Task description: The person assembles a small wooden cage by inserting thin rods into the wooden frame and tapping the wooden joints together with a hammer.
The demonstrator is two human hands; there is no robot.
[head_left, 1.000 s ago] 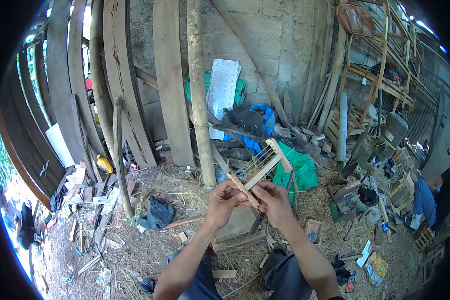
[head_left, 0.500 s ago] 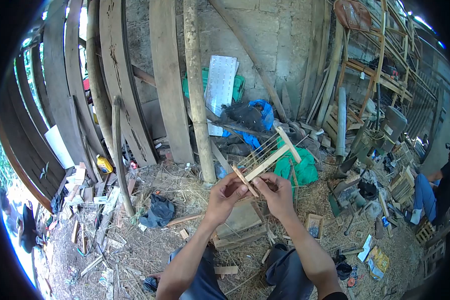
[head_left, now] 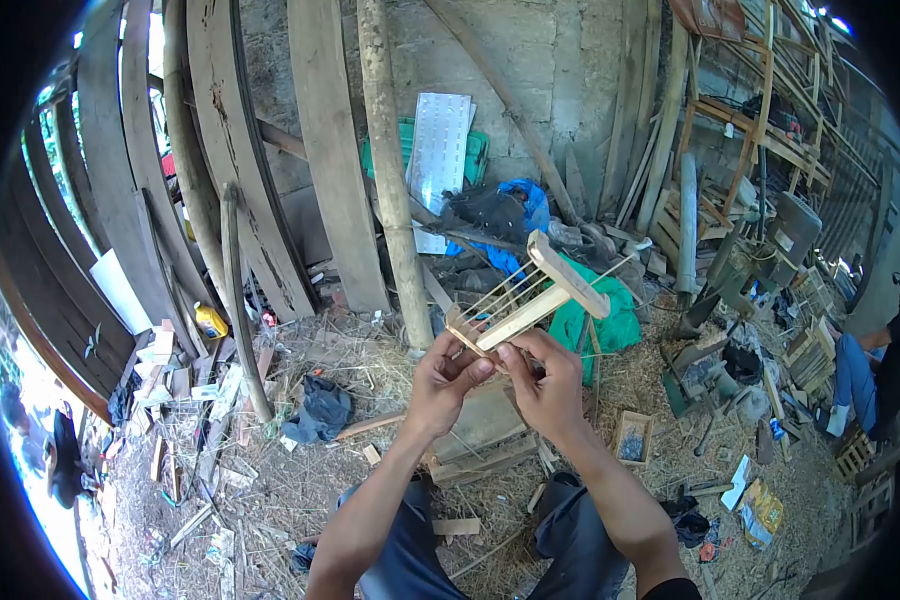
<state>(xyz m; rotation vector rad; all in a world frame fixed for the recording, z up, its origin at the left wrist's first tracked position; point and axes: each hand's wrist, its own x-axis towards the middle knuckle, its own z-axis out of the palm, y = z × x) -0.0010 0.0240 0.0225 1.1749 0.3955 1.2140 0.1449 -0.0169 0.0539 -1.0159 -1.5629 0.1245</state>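
Observation:
A small wooden frame (head_left: 526, 314) is held up in front of me. It has two end pieces joined by a thick central bar, with several thin sticks running beside the bar. My left hand (head_left: 450, 385) is closed on the near end piece from the left. From the right, my right hand (head_left: 542, 382) pinches the same end near the bar, its fingertips close to my left thumb. The far end piece (head_left: 568, 274) points up and away. Below the hands stands a wooden block (head_left: 480, 430) on the straw-strewn ground.
A green cloth (head_left: 610, 325) lies behind the frame, near a wooden post (head_left: 390, 190). A small box (head_left: 633, 438) is at right, with a black plastic bag (head_left: 320, 408) at left. Another person's leg (head_left: 852, 380) shows at far right, beside scrap wood.
The wooden frame has been turned and tilted, so its far end piece now shows its broad face and stands nearer. Both hands keep hold of the near end. The view has shifted slightly.

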